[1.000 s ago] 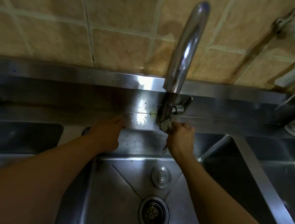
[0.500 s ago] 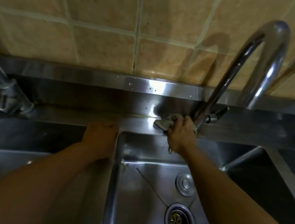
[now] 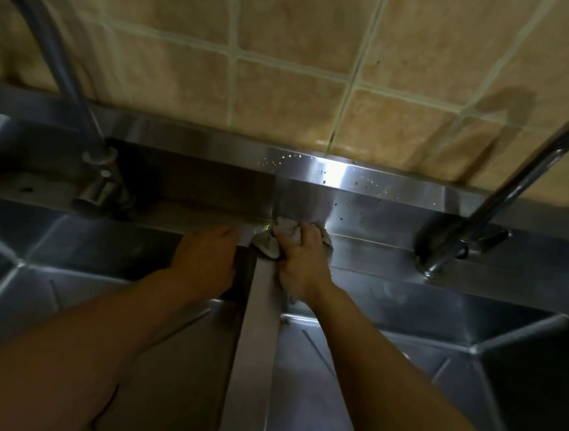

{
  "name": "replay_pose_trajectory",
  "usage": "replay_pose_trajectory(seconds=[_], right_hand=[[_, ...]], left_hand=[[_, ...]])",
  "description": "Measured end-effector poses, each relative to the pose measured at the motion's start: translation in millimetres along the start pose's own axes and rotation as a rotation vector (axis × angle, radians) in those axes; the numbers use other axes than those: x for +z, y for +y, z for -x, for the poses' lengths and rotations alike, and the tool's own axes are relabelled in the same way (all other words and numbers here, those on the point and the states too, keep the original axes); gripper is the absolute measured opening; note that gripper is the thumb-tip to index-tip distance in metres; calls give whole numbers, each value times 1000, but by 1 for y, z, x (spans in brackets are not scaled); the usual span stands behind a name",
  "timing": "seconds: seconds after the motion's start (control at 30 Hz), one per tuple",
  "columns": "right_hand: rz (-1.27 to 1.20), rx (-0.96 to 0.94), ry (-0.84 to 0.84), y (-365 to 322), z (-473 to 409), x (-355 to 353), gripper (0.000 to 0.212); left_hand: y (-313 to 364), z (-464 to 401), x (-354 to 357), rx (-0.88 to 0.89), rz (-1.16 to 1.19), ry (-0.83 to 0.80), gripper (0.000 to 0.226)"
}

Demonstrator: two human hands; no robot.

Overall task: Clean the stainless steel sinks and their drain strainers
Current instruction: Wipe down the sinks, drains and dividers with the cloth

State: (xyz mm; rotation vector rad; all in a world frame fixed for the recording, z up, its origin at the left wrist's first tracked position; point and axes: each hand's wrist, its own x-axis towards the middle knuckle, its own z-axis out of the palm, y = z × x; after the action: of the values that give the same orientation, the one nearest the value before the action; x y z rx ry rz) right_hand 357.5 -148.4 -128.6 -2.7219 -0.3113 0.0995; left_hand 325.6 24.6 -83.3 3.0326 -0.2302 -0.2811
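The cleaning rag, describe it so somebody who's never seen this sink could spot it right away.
Find the steel divider between the two sink basins and follow it back to the rear ledge under the tiled wall. There the right hand grips a crumpled grey rag. It is the only soft, pale thing among shiny metal, lying between the two faucets.

right hand (image 3: 301,265) gripping grey rag (image 3: 267,243) on sink ledge (image 3: 369,253), left hand (image 3: 205,260) beside
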Motion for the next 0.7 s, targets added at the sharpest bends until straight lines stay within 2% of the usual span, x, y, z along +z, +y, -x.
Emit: replay_pose_trajectory(seconds=[0.13,0.23,0.33,0.43,0.57,0.63,0.7], right_hand=[[77,-120,-59,-3,-10,2,58],[-22,-199,-29,7,-3,-2,48],[-50,-66,73,32,12,-13,49],[119,140,171,70,27,-33,53],[218,369,170,90,36,-47,59],[262,348,153,74,33,-42,62],[257,225,143,51,30,-34,56]], left_hand=[[-19,4,-4,-55,-80,-86,57],[-13,6,0,-48,-58,-77,60],[0,2,2,-8,3,-69,55],[9,-4,2,11,10,-86,46],[4,-9,-1,31,-20,-117,46],[2,-9,-2,44,-20,-133,47],[1,-9,-3,61,-23,-148,50]])
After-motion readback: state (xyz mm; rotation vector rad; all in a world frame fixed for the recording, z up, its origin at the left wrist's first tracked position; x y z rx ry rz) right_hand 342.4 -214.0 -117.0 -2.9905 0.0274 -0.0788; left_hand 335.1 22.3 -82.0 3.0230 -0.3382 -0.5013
